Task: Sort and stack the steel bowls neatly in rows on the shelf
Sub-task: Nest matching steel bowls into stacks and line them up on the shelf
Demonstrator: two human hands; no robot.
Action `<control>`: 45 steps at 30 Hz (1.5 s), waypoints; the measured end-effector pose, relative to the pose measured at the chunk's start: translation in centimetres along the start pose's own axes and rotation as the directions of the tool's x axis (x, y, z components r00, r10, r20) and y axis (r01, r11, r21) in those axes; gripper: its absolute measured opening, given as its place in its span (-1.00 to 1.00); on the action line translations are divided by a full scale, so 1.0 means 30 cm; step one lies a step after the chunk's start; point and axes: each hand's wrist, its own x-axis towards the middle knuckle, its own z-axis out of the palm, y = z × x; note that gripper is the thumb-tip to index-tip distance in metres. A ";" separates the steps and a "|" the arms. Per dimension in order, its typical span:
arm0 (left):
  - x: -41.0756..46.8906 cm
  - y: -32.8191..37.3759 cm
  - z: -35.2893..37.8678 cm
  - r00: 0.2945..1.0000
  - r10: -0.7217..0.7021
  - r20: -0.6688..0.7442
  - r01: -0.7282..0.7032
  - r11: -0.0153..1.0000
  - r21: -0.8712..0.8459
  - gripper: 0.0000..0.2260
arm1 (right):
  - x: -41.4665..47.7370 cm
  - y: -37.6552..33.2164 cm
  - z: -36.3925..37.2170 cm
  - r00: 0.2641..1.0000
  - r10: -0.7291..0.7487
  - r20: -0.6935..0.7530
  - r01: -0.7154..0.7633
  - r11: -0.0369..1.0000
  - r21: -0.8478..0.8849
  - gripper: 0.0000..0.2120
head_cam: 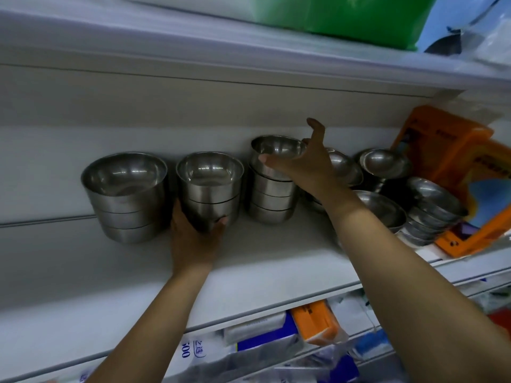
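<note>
Head view: on the shelf (276,261), the right hand (301,170) pinches the top bowl (276,149) sitting squarely over the third stack (272,203), thumb on its near wall. The left hand (193,236), fingers curled, cups the neighbouring stack (210,189) just left.

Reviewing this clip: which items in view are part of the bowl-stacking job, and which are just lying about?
Job: left stack; middle stack, gripped by the left hand; third stack, its top bowl held by the right hand; unsorted bowls to the right; shelf.
Lying about: orange package; green pack above; boxes below.
</note>
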 end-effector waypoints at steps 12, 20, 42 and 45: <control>-0.051 0.012 -0.074 0.993 0.012 -0.116 -0.002 0.996 0.087 -0.54 | -0.070 0.048 0.049 0.976 -0.143 -0.166 0.137 0.990 -0.045 0.15; -0.023 -0.027 -0.319 0.848 0.087 -0.522 -0.093 0.996 0.016 -0.66 | -0.352 0.081 0.361 0.901 -0.364 -0.237 0.384 0.922 0.041 -0.66; 0.070 -0.081 -0.585 0.996 0.004 0.085 0.020 0.961 -0.277 -0.48 | -0.415 -0.018 0.741 0.964 0.013 0.264 -0.090 0.955 0.283 -0.34; 0.013 -0.083 -0.593 0.997 -0.014 0.074 0.037 0.950 -0.311 -0.56 | -0.469 -0.015 0.711 0.972 0.014 0.236 -0.094 0.939 0.331 -0.28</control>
